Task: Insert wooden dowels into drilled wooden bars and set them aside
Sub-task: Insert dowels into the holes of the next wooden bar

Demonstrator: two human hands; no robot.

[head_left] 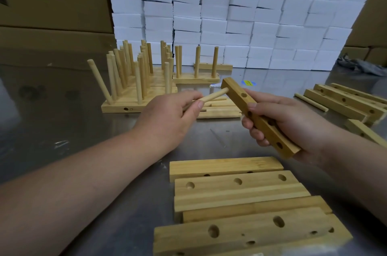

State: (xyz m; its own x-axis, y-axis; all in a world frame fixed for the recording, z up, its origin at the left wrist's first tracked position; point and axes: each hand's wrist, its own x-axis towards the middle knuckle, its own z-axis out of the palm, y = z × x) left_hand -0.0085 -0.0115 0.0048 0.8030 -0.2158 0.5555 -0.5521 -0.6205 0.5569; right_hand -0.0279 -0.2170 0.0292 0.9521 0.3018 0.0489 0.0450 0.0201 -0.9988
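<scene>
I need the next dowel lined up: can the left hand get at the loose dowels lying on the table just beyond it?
Probably, once freed: the loose dowels lie right behind the left hand, nothing between, but it now pinches a dowel at the bar.

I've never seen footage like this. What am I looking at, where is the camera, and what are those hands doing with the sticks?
There is no machine here: these are a person's two bare hands, filmed by one camera worn on the head, looking forward and down. The left hand pinches a dowel, a round wooden stick, and points its tip at the far end of a drilled bar gripped in the right hand. I cannot tell whether the tip is in a hole yet. On the metal table lie spare bars in front, more bars at the right, loose dowels behind the hands, and finished bars with dowels standing up at the back left. Behind them are stacked white blocks and cardboard boxes.
</scene>
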